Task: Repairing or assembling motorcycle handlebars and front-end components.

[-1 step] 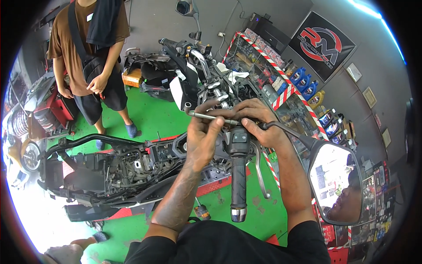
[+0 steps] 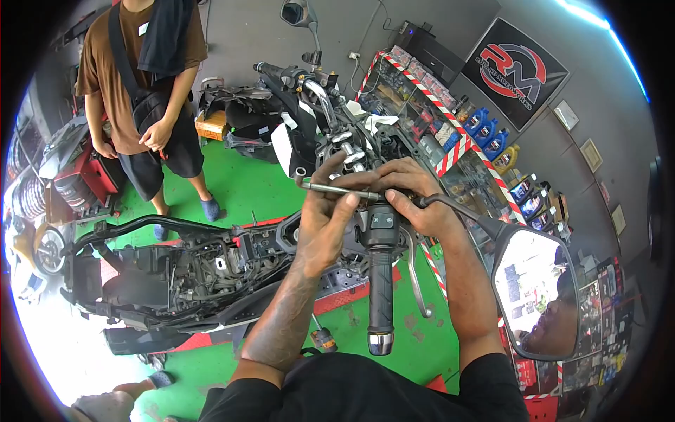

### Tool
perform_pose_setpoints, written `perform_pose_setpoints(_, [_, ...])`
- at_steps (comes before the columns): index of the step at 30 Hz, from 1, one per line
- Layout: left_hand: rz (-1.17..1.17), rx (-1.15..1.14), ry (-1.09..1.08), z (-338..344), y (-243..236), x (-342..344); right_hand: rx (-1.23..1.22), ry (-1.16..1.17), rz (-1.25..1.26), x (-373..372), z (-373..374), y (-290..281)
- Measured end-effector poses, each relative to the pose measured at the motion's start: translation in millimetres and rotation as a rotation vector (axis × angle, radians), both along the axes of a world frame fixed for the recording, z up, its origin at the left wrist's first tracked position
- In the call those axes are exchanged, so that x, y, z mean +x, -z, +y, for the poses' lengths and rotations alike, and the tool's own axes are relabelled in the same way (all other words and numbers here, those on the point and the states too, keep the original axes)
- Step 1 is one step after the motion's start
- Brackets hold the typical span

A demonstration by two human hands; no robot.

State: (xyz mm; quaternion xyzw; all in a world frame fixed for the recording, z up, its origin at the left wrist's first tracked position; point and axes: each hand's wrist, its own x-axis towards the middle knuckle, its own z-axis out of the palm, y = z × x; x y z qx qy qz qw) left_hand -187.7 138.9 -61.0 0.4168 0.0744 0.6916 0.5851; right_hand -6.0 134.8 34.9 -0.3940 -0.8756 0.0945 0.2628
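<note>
A silver L-shaped wrench [image 2: 337, 189] lies across my left hand [image 2: 320, 228]; my thumb presses on its shaft while the index finger stretches out past it. The wrench's bent end points left, and its other end meets the handlebar mount [image 2: 380, 197] just above the switch housing [image 2: 382, 221]. My right hand [image 2: 422, 197] closes over that mount, thumb toward the wrench tip and fingers over the far side. What lies under those fingers is hidden. Below the housing, the black grip [image 2: 381, 292] with its silver end cap points toward me, beside the silver lever [image 2: 415, 274].
The mirror [image 2: 538, 295] stands out on its stalk near my right forearm. A stripped motorcycle frame [image 2: 204, 274] extends left over the green floor. Someone in a brown shirt [image 2: 133, 91] stands at the far left. A glass display case [image 2: 436, 116] with striped edges is at right.
My left index finger has straightened and lifted a little off the wrench. The wrench and my right hand stay nearly where they were.
</note>
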Motion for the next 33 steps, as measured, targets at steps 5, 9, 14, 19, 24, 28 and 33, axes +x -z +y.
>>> perform_pose_setpoints(5, [-0.081, -0.059, 0.081, 1, 10, -1, -0.006, 0.001, 0.021, -4, -2, -2])
perform_pose_setpoints(9, [-0.061, -0.131, -0.052, 6, 15, 7, -0.012, 0.024, -0.003, -5, -3, 0])
perform_pose_setpoints(14, [0.056, -0.101, -0.154, 1, 1, 4, -0.050, 0.016, 0.009, -4, -4, -3])
perform_pose_setpoints(19, [-0.178, -0.025, 0.137, -4, 3, -5, -0.014, 0.008, 0.012, 1, -1, 0])
perform_pose_setpoints(24, [-0.097, -0.063, 0.021, 9, 21, -1, -0.081, 0.025, -0.011, -5, -3, -5])
perform_pose_setpoints(28, [-0.049, -0.135, -0.099, 8, 21, 4, -0.076, 0.025, -0.030, -8, -4, -7])
perform_pose_setpoints(33, [-0.162, -0.067, 0.007, -9, -8, 4, -0.078, 0.018, -0.029, -1, -3, -6])
